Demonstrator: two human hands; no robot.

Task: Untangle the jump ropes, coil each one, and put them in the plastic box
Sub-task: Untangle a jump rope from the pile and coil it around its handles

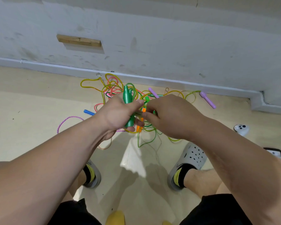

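We stand over the floor (31, 103) with both forearms stretched forward and down, the hands meeting in front of us above our grey clogs (191, 158).

Our left hand (118, 114) is turned thumb-side up. Its grip is clamped round a pair of green handles (127, 101), which stand nearly upright in the fist, with loops of green cord rising beside them.

Our right hand (169, 116) shows its back to us, the wrist bent inward toward the left hand. Its thumb and forefinger are drawn together in a pinch on thin strands just beside the green handles. We cannot tell which strand the grip has. An orange handle (139, 128) hangs just below the two hands.

The rest of the jump ropes (113, 86) lie in a tangled heap on the floor against the foot of the wall (152, 38), yellow, pink and green cords crossing one another. One purple handle (153, 92) lies in the heap and another (208, 99) lies off to its right. A blue handle (89, 112) pokes out left of our left wrist, near a pink-purple cord (66, 120).

A white controller (241, 129) lies on the floor at the right.
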